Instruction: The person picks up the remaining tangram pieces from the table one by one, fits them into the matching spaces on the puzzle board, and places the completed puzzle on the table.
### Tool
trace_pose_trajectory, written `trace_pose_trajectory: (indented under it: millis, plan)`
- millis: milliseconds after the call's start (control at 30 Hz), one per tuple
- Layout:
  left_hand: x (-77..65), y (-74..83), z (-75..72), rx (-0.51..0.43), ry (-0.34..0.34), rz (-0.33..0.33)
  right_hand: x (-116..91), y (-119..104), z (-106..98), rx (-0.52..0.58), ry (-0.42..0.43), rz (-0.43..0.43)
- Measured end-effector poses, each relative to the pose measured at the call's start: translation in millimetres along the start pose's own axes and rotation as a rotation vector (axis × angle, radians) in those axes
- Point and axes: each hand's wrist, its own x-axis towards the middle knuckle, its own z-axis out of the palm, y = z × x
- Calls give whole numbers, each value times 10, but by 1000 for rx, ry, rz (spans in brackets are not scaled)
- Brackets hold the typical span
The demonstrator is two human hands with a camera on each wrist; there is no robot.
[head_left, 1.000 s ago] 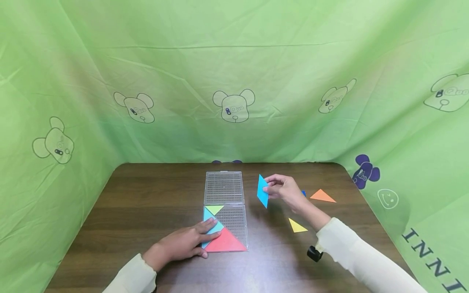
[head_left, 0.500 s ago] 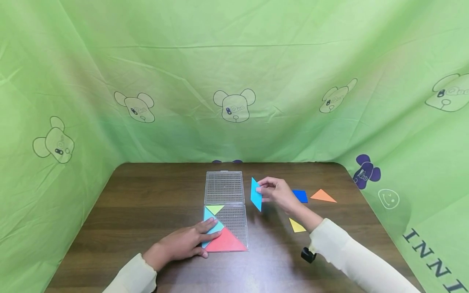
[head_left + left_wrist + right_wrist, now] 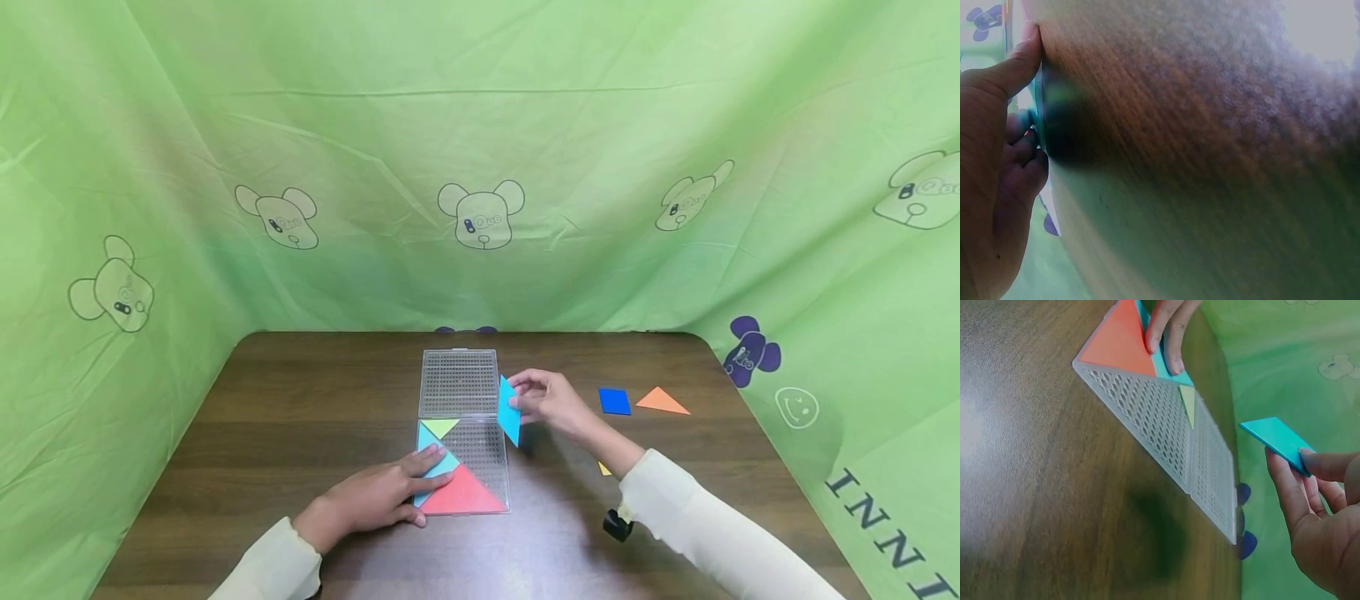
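Between thumb and fingers, my right hand (image 3: 553, 406) pinches a bright blue parallelogram tangram piece (image 3: 507, 412), tilted on edge above the right side of a clear hinged case (image 3: 483, 446). The right wrist view shows the piece (image 3: 1282, 439) held along one edge, apart from the case. In the case's near half lie a red triangle (image 3: 465, 493), a light blue triangle (image 3: 426, 440) and a small lime triangle (image 3: 441, 427). My left hand (image 3: 378, 496) rests on the light blue triangle and the red one's edge, fingers extended, partly covering them.
On the wooden table (image 3: 300, 400), a dark blue square (image 3: 615, 401) and an orange triangle (image 3: 662, 401) lie right of the case. A yellow piece (image 3: 604, 469) is mostly hidden by the right forearm. The case's far half (image 3: 459, 383) lies flat. Green cloth (image 3: 480, 283) surrounds the table.
My right hand has carried the blue parallelogram leftward and slightly nearer, up to the case's right side. The dark blue square has come into full view. My left hand has stayed put.
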Motion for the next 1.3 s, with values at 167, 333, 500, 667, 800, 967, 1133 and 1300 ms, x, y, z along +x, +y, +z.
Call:
trace_pose_trajectory:
  millis: [167, 333, 500, 667, 800, 967, 1133, 1300]
  plan:
    - [-2, -3, 2, 6, 7, 11, 6, 27, 59, 7, -52, -2]
    - [0, -14, 14, 4, 13, 19, 7, 49, 111, -13, -90, -6]
    - [4, -26, 22, -9, 5, 10, 13, 91, 156, -13, -129, -8]
    - [10, -29, 18, -2, 5, 9, 9, 131, 192, -33, -148, -1]
    - [12, -36, 19, 0, 2, 9, 3, 161, 213, -54, -170, 4]
    - [15, -39, 20, -9, -6, 1, 1, 222, 235, -116, -199, -5]
    - [12, -32, 12, -9, -2, 6, -5, 272, 247, -161, -257, -54]
    - [12, -27, 0, -4, -1, 11, -15, 297, 264, -211, -293, -90]
